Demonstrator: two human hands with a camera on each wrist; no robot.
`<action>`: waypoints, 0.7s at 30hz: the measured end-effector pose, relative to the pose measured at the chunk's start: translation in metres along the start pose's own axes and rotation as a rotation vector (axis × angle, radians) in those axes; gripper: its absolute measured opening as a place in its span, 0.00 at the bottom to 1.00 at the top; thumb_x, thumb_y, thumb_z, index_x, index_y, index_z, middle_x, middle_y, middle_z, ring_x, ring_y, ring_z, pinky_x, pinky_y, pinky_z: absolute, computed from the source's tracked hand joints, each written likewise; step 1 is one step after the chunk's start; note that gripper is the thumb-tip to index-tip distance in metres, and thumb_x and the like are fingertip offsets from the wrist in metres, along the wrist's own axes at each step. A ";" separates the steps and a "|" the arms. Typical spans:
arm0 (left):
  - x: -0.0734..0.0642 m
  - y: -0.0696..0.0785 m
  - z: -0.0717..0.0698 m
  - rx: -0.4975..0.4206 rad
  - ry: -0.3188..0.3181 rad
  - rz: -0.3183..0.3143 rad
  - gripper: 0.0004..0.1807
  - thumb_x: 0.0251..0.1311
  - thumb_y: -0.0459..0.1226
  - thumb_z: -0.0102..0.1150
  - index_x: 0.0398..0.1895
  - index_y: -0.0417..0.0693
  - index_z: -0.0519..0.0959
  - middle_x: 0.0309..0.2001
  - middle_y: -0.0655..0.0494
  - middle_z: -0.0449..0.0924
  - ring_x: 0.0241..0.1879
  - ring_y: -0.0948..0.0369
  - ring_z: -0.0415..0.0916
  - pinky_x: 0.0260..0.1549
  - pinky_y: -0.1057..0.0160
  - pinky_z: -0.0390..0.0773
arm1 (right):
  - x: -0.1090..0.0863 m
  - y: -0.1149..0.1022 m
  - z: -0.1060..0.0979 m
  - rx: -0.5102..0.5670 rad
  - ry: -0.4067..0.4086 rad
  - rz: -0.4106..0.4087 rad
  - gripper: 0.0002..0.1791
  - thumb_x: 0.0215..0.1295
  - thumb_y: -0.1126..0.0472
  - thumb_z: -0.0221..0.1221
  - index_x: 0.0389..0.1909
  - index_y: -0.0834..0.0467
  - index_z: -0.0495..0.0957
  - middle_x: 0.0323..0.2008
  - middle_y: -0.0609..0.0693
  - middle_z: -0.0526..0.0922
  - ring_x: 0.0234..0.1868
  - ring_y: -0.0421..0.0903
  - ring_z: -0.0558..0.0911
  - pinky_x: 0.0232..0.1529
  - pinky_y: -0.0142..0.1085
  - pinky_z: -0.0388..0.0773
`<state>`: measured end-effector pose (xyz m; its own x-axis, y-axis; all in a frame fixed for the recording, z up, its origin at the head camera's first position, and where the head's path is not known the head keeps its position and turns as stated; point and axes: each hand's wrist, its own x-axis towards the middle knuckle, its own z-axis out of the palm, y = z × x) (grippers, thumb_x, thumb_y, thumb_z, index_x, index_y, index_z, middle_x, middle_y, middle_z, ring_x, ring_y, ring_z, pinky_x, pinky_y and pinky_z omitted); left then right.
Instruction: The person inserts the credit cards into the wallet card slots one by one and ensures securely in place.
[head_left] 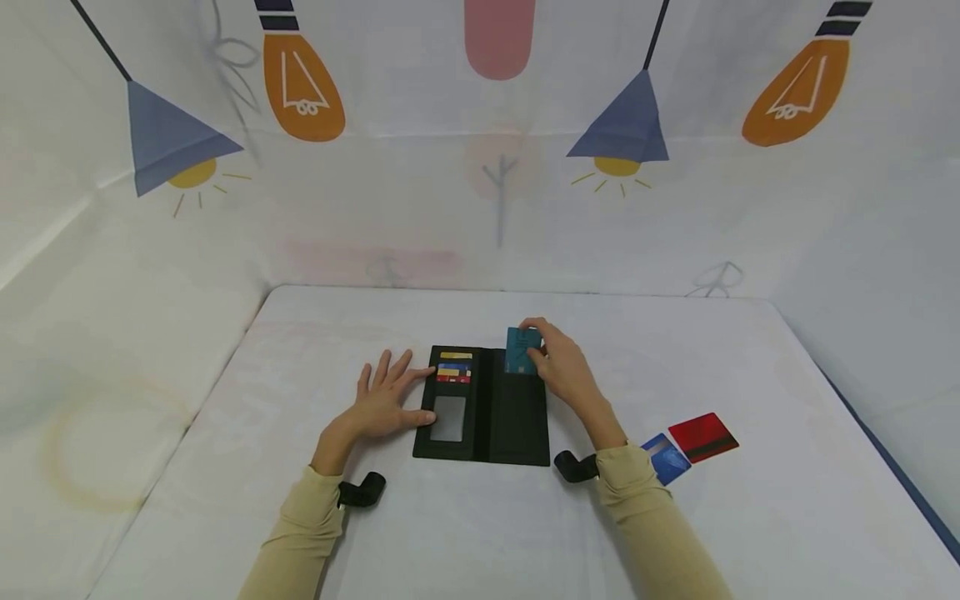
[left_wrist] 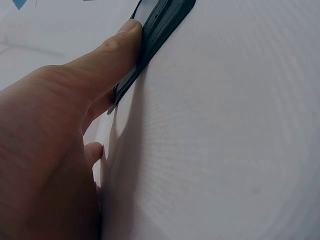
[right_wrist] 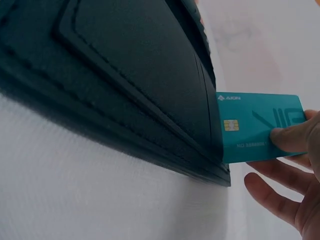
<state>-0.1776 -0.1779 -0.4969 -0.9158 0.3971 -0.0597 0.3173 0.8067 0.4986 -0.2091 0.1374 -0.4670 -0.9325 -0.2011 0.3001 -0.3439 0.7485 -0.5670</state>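
Note:
A black bifold wallet [head_left: 519, 429] lies open and flat on the white table. Its left half has several colourful cards [head_left: 454, 367] in slots above a clear window [head_left: 448, 418]. My left hand [head_left: 378, 408] is spread, thumb and index finger touching the wallet's left edge; in the left wrist view the thumb [left_wrist: 117, 50] rests along that edge. Between thumb and fingers, my right hand [head_left: 566, 371] pinches a teal card [head_left: 516, 352] at the top of the right half. In the right wrist view the chip end of the card [right_wrist: 250, 115] meets the wallet's slot edge.
To the right of the wallet, a red card [head_left: 703, 437] with a dark stripe lies beside a blue card [head_left: 667, 460], partly covered by the right sleeve. White sheeting printed with lamps [head_left: 622, 125] and bulbs stands behind the table.

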 end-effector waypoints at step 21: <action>-0.001 -0.001 -0.001 -0.001 -0.004 0.003 0.43 0.56 0.59 0.65 0.74 0.57 0.64 0.80 0.43 0.38 0.77 0.39 0.23 0.68 0.35 0.22 | 0.019 0.008 0.005 0.053 -0.152 0.100 0.25 0.72 0.65 0.55 0.68 0.54 0.64 0.47 0.62 0.80 0.40 0.53 0.80 0.36 0.43 0.77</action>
<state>-0.1775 -0.1790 -0.4962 -0.9140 0.4009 -0.0619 0.3195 0.8054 0.4992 -0.2304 0.1364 -0.4695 -0.9669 -0.2237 0.1229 -0.2503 0.7360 -0.6290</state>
